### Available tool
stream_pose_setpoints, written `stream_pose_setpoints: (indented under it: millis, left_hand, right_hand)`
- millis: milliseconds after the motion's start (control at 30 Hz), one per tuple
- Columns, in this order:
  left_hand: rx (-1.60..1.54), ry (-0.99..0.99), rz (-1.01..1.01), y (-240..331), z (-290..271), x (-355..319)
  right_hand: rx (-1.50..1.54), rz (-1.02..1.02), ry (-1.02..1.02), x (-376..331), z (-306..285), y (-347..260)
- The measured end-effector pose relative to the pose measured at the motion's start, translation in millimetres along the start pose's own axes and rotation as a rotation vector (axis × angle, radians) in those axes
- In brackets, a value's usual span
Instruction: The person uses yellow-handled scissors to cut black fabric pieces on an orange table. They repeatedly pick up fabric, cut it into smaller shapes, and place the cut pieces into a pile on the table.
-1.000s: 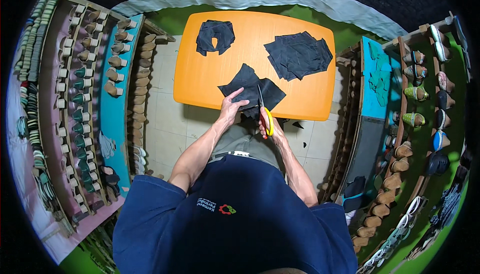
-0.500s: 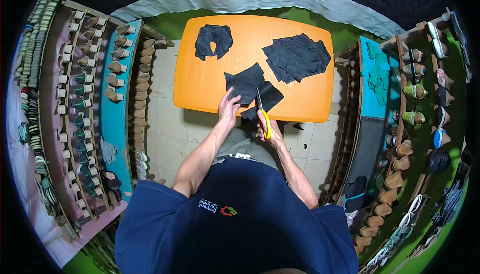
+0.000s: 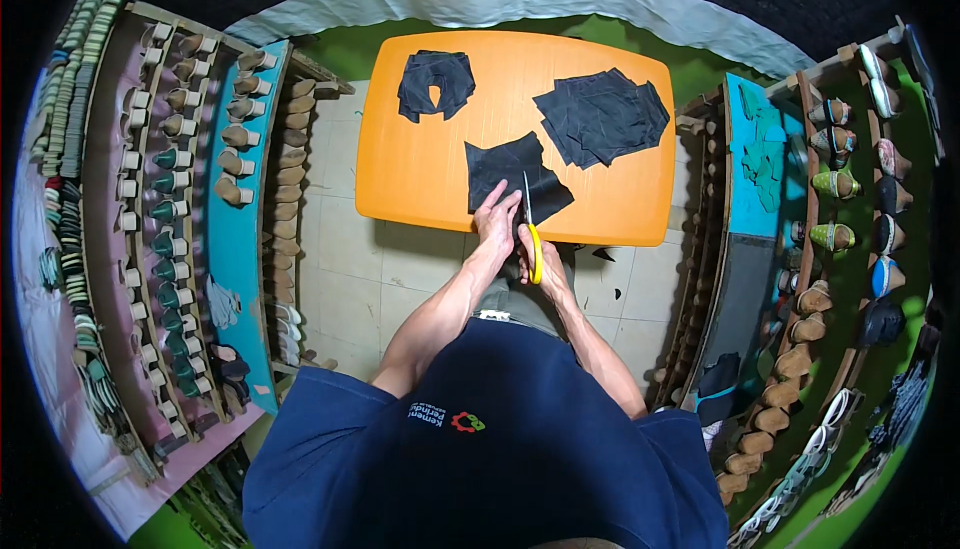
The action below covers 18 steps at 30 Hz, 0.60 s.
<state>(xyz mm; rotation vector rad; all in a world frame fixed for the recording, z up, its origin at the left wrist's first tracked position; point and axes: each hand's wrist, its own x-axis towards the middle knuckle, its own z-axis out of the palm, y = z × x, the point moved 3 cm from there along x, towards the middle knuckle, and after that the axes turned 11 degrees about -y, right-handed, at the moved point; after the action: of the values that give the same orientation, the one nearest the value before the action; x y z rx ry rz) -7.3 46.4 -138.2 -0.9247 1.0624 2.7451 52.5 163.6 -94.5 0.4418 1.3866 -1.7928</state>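
Black sheet (image 3: 502,161), looks like thin fabric or synthetic leather, lies at the near edge of the orange table (image 3: 415,184), roughly centred, with its outline angular and uneven. Can't tell whether it's one piece with a slit or two overlapping.

Left hand (image 3: 495,222) is on the sheet's near side, fingers slightly apart and laid over the material. Can't tell if the thumb pinches from below.

Right hand (image 3: 543,267) has its fingers wrapped on the yellow-handled scissors (image 3: 538,257), blades pointing away from the body, over the sheet. Blade gap too fine to read at this scale. Hands are close together, left one just beside the blades.

Handling, my judgement: sheet is light, soft, floppy, not fragile. Likely to fold or skid on the smooth tabletop if held at one point only. Best hold: flat fingers near the cut line, thumb under the near edge, light tension, fingertips clear of the blades. Scissors are rigid and light; take them by the handle loops.

Around it: black stack with a central hole (image 3: 413,84) at the table's far left, bigger black stack (image 3: 595,119) at far right. Both look loosely piled, so lift by the edges to avoid scattering.
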Motion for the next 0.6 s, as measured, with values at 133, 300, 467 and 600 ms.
stream_pose_setpoints:
  millis: [133, 300, 467, 600]
  left_hand:
    - [0.039, -0.008, -0.012, -4.6, -3.9, -2.4]
    - [0.063, -0.045, -0.053, -2.2, -10.1, 0.4]
    - [0.173, -0.158, -0.142, 11.4, -24.9, 9.4]
    - [0.251, -0.245, -0.213, 26.0, -25.3, 15.4]
  right_hand:
    - [0.014, 0.017, -0.02, 6.6, -0.7, -1.6]
    - [0.055, 0.045, -0.031, 10.7, -3.2, 3.5]
    - [0.014, 0.096, -0.012, -3.7, -3.3, -6.0]
    - [-0.006, 0.104, -0.032, -7.7, -7.8, -5.0]
